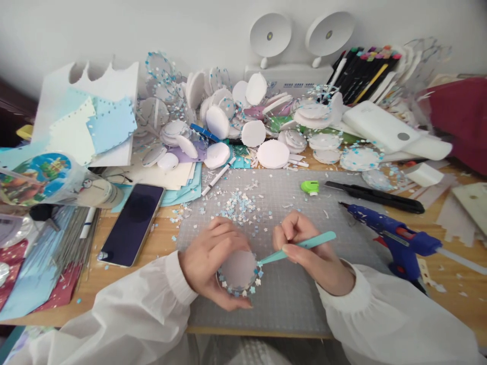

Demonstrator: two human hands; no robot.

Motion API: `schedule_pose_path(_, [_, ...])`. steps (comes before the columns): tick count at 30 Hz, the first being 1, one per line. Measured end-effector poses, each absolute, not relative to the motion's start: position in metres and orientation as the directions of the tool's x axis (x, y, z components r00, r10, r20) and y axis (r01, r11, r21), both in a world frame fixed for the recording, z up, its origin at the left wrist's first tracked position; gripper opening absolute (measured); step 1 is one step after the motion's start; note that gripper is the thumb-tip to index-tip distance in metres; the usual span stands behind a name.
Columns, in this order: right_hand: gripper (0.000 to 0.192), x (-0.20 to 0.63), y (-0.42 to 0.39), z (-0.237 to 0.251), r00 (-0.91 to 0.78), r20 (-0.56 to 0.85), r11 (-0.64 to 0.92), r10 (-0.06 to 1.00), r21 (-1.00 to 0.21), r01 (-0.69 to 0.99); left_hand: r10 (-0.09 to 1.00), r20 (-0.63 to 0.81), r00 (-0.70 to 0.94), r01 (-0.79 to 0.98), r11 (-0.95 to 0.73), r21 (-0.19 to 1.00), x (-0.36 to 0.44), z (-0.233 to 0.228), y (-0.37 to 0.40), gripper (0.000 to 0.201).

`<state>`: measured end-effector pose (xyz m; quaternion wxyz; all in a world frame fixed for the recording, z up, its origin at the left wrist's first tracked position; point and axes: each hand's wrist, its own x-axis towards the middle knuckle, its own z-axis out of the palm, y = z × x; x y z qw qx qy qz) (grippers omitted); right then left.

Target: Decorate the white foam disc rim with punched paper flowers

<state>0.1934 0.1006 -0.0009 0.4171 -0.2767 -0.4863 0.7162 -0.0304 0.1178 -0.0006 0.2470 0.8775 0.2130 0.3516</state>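
My left hand [216, 258] is wrapped round a white disc [239, 269] whose edge carries small blue and white paper flowers. In my right hand [308, 253] is a pair of turquoise tweezers [310, 242], gripped between thumb and fingers. The tweezers' tip meets the disc's right rim, beside a small blue piece. Part of the disc lies hidden under my left fingers. Beyond my left hand, loose tiny paper flowers [239, 205] are scattered on the grey cutting mat [289, 299].
A blue glue gun [399, 235] and a black utility knife [380, 196] lie at the right, near a small green object [310, 187]. A phone [133, 223] is on the left. White discs [273, 153] pile along the back, before a two-headed lamp [270, 35].
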Motion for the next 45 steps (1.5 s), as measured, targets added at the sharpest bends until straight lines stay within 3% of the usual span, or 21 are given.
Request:
schedule_pose_path(9, [0.021, 0.193, 0.106, 0.001, -0.416, -0.026, -0.211, 0.909, -0.890, -0.405, 0.569, 0.476, 0.670, 0.215, -0.764, 0.609, -0.031, -0.002, 0.118, 0.067])
schedule_pose_path(16, [0.021, 0.194, 0.105, -0.002, -0.451, -0.023, -0.204, 0.892, -0.911, -0.357, 0.573, 0.475, 0.668, 0.216, -0.760, 0.613, -0.031, -0.002, 0.119, 0.065])
schedule_pose_path(22, [0.017, 0.195, 0.113, 0.008, -0.158, -0.009, -0.069, 0.987, -0.925, -0.373, 0.572, 0.481, 0.664, 0.218, -0.764, 0.608, -0.031, -0.003, 0.119, 0.067])
schedule_pose_path(28, [0.011, 0.199, 0.114, 0.002, 0.075, 0.066, 0.078, 0.995, -0.983, -0.166, 0.582, 0.461, 0.670, 0.231, -0.754, 0.616, -0.032, -0.004, 0.119, 0.066])
schedule_pose_path(34, [0.013, 0.195, 0.112, -0.001, 0.012, 0.151, 0.151, 0.988, -0.989, 0.002, 0.593, 0.450, 0.668, 0.265, -0.754, 0.601, -0.032, -0.004, 0.119, 0.066])
schedule_pose_path(45, [0.013, 0.193, 0.113, -0.006, -0.013, 0.216, 0.216, 0.976, -0.973, 0.081, 0.593, 0.438, 0.676, 0.274, -0.754, 0.597, -0.032, -0.004, 0.120, 0.065])
